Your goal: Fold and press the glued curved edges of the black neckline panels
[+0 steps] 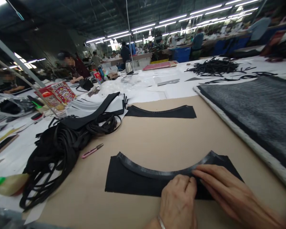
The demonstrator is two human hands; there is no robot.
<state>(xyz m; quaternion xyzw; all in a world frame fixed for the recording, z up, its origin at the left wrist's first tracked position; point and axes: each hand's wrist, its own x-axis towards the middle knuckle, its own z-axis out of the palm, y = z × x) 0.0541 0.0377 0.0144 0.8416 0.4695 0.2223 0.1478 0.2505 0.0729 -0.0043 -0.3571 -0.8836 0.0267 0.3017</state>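
Note:
A black fabric piece (138, 186) with a curved upper edge lies flat on the tan board (138, 136). Along that curve runs a shiny dark strip (154, 172). My left hand (178, 198) is closed on the strip's lower edge, right of the middle, fingertips pinched together. Beside it, my right hand (225, 187) rests its outstretched fingers on the strip's right part. A similar black piece (162, 113) lies farther back. Pink thread snips (92, 151) are on the board to the left.
At left are a heap of black strips (62, 149), stacked black and white pieces (92, 113) and a green-capped bottle (11, 184). A grey textured sheet (255, 108) lies at right, with a pile of black scraps (214, 66) behind. Several people work in the background.

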